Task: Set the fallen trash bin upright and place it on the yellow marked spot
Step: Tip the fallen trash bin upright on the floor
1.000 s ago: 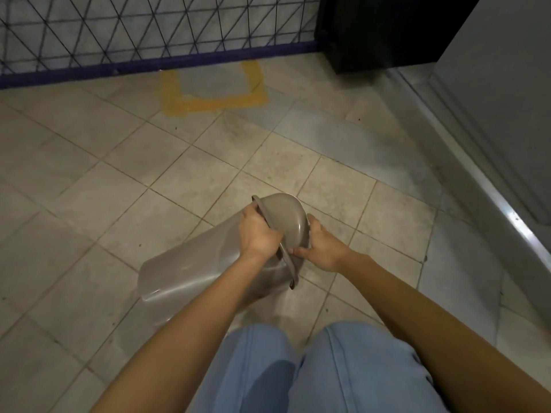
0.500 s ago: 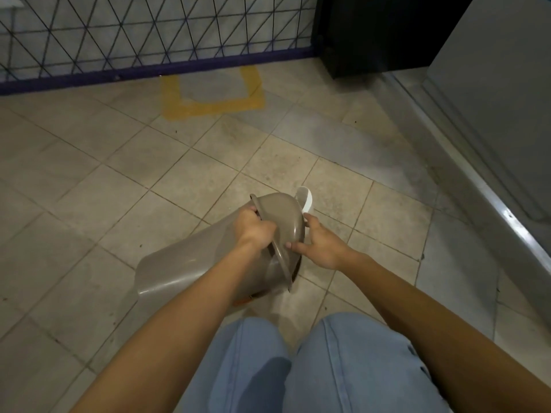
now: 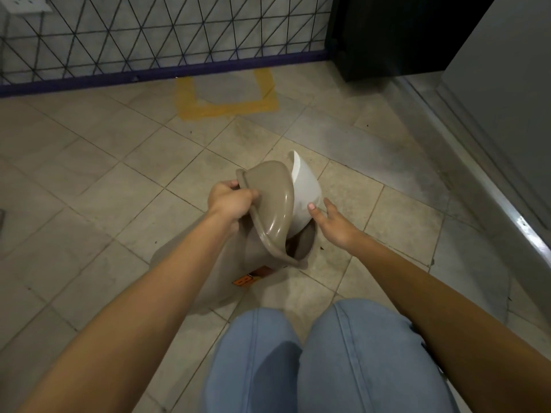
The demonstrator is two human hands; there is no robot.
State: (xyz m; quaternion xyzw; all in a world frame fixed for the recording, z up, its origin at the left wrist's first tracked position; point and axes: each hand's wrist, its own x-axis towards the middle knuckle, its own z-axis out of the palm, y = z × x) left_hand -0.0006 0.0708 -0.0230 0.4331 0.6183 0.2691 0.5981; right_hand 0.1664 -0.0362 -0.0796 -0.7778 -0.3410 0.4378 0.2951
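The grey-brown plastic trash bin (image 3: 253, 251) stands tilted on the tiled floor just in front of my knees, its top leaning toward me. My left hand (image 3: 229, 201) grips the rim of its domed lid (image 3: 268, 198). The white swing flap (image 3: 305, 195) hangs out of the lid on the right. My right hand (image 3: 334, 228) is beside the flap with fingers spread, the thumb touching the flap's edge. The yellow marked spot (image 3: 229, 108) is a three-sided outline painted on the floor farther ahead, against the fence.
A black wire fence (image 3: 167, 34) on a purple base rail runs along the back. A dark cabinet (image 3: 387, 37) stands at the back right. A grey wall with a metal sill (image 3: 507, 204) borders the right side. An orange label (image 3: 250, 277) shows on the bin.
The bin has swung from lying on its side up toward standing. The white flap has swung out of the lid. My right hand has come off the lid and opened.
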